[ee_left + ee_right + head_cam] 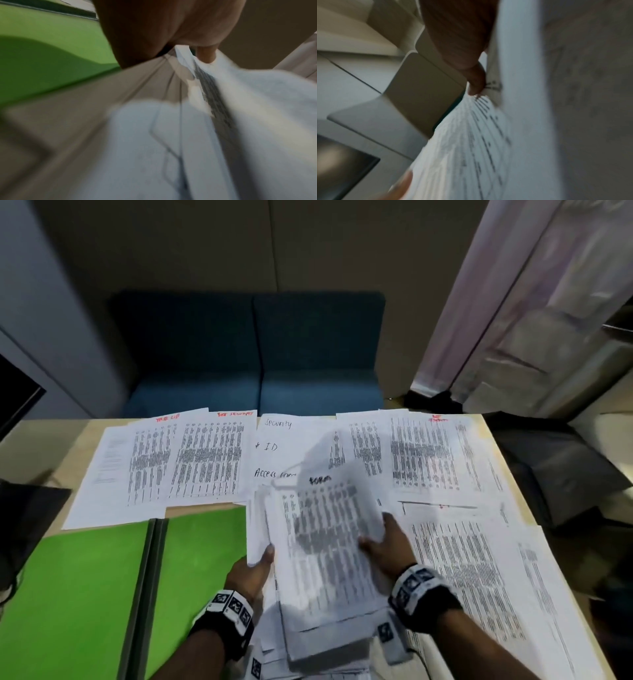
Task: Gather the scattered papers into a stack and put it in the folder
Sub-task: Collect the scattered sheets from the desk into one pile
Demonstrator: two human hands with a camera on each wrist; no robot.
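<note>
While only part of the gathering is being shown as done, a partial stack (325,542) of printed sheets is being held up off the table (44,440) between both hands. The stack's left edge is being gripped by the left hand (251,571), thumb on top and fingers hidden beneath; its right edge is being clasped by the right hand (387,546), fingers curled over the top sheet. In the left wrist view, several fanned sheet edges are being pinched under the thumb (137,40), so the stack is being judged as not yet squared.

Much is being left to do. Loose papers (205,457) are being seen lying flat beyond the left hand, more sheets (428,453) are lying beyond the right hand, and further sheets (479,570) are lying just to the outside of the right hand. More papers are being glimpsed below the wrists, blurred. The green folder (85,594) is being kept open and flat just outside the left hand, nothing yet placed on it.

The stack's long axis is being pointed away from the person, running from the wrists toward the far table edge and leaning slightly toward the left hand's side; its far end is being raised and curled. Motion blur is preventing a finer reading.
</note>
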